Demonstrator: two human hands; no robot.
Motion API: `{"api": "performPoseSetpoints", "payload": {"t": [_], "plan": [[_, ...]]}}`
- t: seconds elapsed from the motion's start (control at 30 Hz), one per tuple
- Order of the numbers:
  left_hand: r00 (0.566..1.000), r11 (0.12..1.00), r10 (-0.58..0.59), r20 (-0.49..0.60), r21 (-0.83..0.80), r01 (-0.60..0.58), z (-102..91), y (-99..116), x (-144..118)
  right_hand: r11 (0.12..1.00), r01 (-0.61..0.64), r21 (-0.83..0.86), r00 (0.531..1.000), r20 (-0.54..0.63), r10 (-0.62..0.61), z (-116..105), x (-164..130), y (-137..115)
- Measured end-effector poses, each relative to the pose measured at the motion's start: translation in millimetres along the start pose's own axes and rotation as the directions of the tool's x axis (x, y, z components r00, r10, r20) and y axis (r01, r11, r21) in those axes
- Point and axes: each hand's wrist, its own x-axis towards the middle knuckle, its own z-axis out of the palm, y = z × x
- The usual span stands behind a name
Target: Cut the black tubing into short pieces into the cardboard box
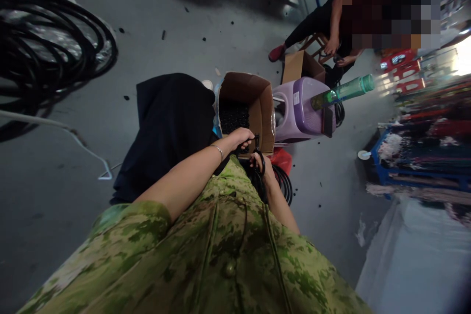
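Note:
My left hand (240,138), with a thin bracelet at its wrist, is closed with the fingertips pinching a small black piece that is mostly hidden. Close to its right, my right hand (267,169) is wrapped round black-handled scissors (260,159), one dark loop standing out from the fingers. The blades point up towards the left fingertips. Both hands are over the near edge of an open cardboard box (262,105), where a heap of small black pieces (234,117) lies. Below and beside my right hand are coils of black tubing (286,184), partly hidden by my arm.
A purple-and-white plastic stool (289,110) stands right of the box, with a green bottle (346,92) on it. Beyond, a seated co-worker (333,24) handles something over another box (294,66). A large black coil (84,34) lies left; black scraps dot the floor.

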Motion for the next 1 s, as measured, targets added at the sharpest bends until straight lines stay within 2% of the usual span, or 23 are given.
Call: {"api": "performPoseSetpoints", "payload": {"t": [0.2,0.47,0.63,0.83,1.0], "plan": [[1.000,1.000,0.029,-0.011,0.012,-0.028,0.5,-1.0,-1.5,0.999,0.032,-0.011,0.999,0.030,-0.031,-0.4,0.5,-2.3],[1.000,1.000,0.002,0.016,0.013,-0.002,-0.6,0.2,-2.1,0.997,-0.023,0.069,0.999,0.050,0.020,-1.5,0.0,3.2],[1.000,1.000,-0.005,0.016,0.020,0.005,-0.8,-1.0,0.2,1.000,-0.019,-0.010,0.999,0.026,0.020,-4.9,-0.1,2.3],[1.000,0.999,-0.013,0.008,0.036,0.012,-0.7,-0.9,1.0,1.000,0.014,-0.012,0.999,0.033,-0.014,-1.6,0.7,3.5],[1.000,0.997,-0.011,-0.027,0.071,0.013,-0.5,-1.2,1.8,0.994,0.023,-0.107,0.999,-0.038,-0.027,3.3,-4.4,4.2]]}}
